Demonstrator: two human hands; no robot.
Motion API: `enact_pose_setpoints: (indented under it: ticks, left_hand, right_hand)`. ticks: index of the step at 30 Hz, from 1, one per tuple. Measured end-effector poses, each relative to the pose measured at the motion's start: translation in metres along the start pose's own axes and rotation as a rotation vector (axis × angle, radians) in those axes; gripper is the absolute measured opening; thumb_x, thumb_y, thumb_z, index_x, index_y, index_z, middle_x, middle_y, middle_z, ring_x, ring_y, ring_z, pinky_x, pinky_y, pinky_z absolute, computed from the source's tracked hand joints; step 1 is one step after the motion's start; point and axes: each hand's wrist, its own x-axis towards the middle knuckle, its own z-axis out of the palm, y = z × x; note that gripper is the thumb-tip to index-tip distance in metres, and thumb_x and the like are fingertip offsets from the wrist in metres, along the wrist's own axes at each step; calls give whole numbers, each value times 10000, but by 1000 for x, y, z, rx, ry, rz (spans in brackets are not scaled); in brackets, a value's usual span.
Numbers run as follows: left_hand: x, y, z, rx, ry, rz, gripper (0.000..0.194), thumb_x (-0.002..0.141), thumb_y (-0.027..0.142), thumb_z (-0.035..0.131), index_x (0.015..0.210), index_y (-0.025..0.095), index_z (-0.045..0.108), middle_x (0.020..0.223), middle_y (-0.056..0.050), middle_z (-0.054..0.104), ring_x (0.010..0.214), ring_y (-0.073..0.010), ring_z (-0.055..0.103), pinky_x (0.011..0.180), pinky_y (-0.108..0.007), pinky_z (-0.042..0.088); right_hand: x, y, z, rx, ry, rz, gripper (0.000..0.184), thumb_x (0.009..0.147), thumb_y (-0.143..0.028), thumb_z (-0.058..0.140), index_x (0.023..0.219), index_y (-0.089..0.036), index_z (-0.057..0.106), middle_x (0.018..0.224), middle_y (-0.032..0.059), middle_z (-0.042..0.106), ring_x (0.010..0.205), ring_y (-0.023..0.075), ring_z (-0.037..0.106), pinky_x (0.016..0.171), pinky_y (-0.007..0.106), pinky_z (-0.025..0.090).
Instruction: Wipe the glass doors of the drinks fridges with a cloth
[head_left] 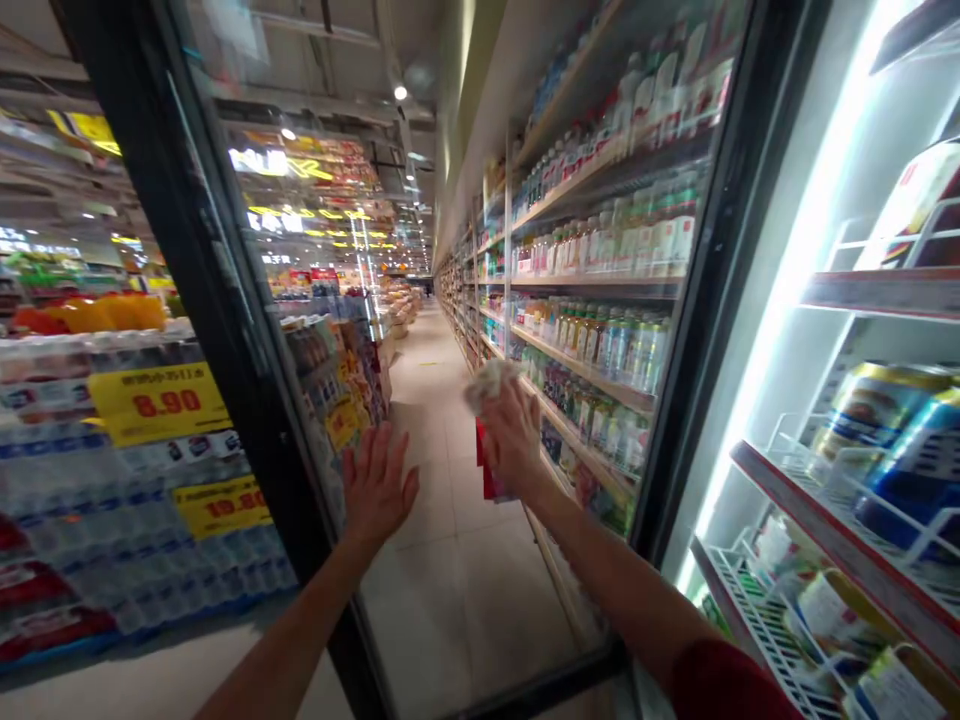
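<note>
A glass door with a black frame stands open in front of me. My left hand lies flat against the pane with its fingers spread, near the frame's left side. Higher up and to the right, my right hand is closed around a crumpled pale cloth, which is at the glass. The cloth and fingertips are a little blurred. Behind my right hand a red thing shows partly; I cannot tell what it is.
At the right is a lit fridge with wire shelves holding cans. Through the glass, shelves of bottles line an aisle. Packs of bottled water with a yellow price sign stand at the left.
</note>
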Motion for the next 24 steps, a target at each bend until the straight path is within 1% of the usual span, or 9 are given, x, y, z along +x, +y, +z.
enact_pose_setpoints:
  ticks: [2, 3, 7, 9, 11, 14, 16, 21, 24]
  left_hand:
    - [0, -1, -1, 8, -5, 6, 733, 804, 266, 559, 1434, 198, 191, 1494, -105, 181, 1391, -246, 142, 1134, -452, 99]
    - [0, -1, -1, 12, -5, 11, 736, 803, 263, 560, 1435, 195, 189, 1494, -105, 179, 1391, -247, 142, 1133, -454, 102]
    - [-1, -1, -1, 24, 10, 23, 753, 793, 250, 564, 1437, 190, 177, 1497, -95, 167, 1390, -254, 146, 1130, -465, 114]
    - [-1, 1, -1, 29, 19, 20, 758, 790, 247, 563, 1437, 183, 174, 1498, -95, 162, 1389, -257, 148, 1131, -468, 112]
    - [0, 1, 0, 32, 23, 16, 750, 793, 238, 558, 1437, 187, 176, 1497, -94, 163, 1390, -253, 146, 1133, -464, 109]
    - [0, 0, 1, 0, 19, 1, 723, 806, 232, 541, 1435, 213, 185, 1493, -88, 188, 1386, -246, 157, 1134, -464, 112]
    - [0, -2, 1, -29, 16, -3, 706, 811, 234, 535, 1432, 222, 199, 1488, -88, 205, 1385, -246, 160, 1134, -469, 106]
    - [1, -2, 1, -15, 33, 10, 731, 802, 237, 547, 1436, 200, 184, 1496, -89, 173, 1394, -233, 129, 1140, -452, 89]
    - [1, -2, 2, -14, 21, -2, 738, 803, 238, 552, 1437, 212, 175, 1496, -90, 180, 1391, -241, 140, 1136, -462, 94]
  right_hand:
    - [-12, -4, -1, 37, -99, -224, 526, 835, -204, 416, 1354, -285, 384, 1418, 40, 399, 1372, 195, 245, 1112, 459, 198]
    - [-16, 6, -4, 28, -86, -203, 514, 835, -205, 416, 1343, -283, 399, 1407, 43, 416, 1366, 197, 261, 1112, 470, 191]
    - [-13, 85, -17, -93, 265, 536, 517, 855, -236, 334, 1361, -144, 381, 1417, 171, 368, 1350, 288, 281, 1051, 559, 261]
    - [-6, 96, -17, -97, 384, 758, 535, 862, -246, 297, 1378, -112, 349, 1424, 204, 338, 1350, 308, 272, 1027, 573, 290]
    - [-5, 73, -12, -61, 325, 631, 529, 866, -240, 318, 1385, -142, 341, 1439, 185, 321, 1364, 299, 245, 1035, 566, 284]
    - [-11, 23, -4, 14, 60, 67, 502, 855, -202, 396, 1355, -250, 387, 1423, 92, 385, 1365, 236, 260, 1088, 519, 222]
    - [-12, 20, -6, 22, -25, -106, 489, 851, -190, 416, 1332, -278, 412, 1396, 64, 431, 1352, 210, 293, 1106, 504, 186]
    - [7, 87, -18, -113, 307, 578, 507, 880, -240, 332, 1376, -136, 348, 1432, 203, 329, 1359, 294, 258, 1030, 591, 257]
    - [14, 69, -13, -94, 287, 535, 512, 879, -233, 328, 1384, -149, 336, 1452, 183, 299, 1375, 281, 218, 1041, 566, 261]
